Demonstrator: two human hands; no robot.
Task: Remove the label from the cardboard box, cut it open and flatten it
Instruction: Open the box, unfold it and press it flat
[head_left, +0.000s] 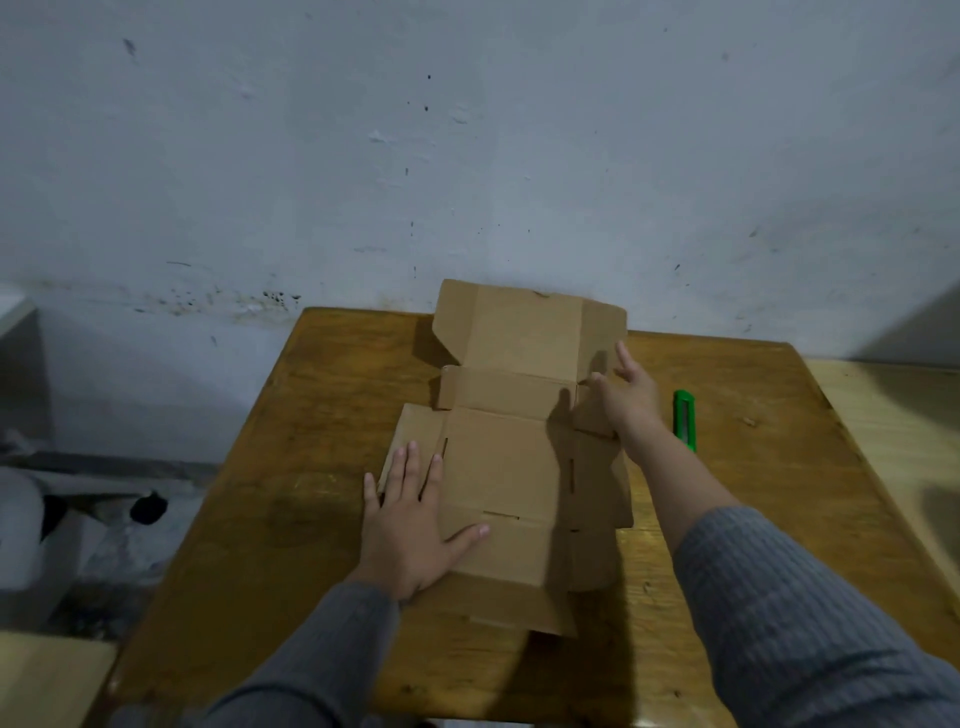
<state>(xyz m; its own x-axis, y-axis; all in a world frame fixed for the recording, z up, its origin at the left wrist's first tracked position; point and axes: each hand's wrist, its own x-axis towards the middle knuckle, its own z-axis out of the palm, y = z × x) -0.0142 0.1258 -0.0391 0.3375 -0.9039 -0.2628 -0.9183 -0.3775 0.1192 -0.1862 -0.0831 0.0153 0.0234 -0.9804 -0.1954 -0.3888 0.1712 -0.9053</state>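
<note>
A brown cardboard box (501, 467) lies unfolded and mostly flat in the middle of the wooden table (291, 467). Its far panel still stands tilted up against the wall. My left hand (410, 525) lies flat, fingers spread, on the box's left flap and near panel. My right hand (626, 392) reaches over the box's right side with open fingers, touching a raised side flap. A green utility knife (684, 418) rests on the table just right of my right hand. I see no label.
The table's far edge meets a stained white wall (467, 156). A lighter wooden surface (893, 415) adjoins the table on the right. Grey clutter and a dark object (148, 508) lie on the floor to the left.
</note>
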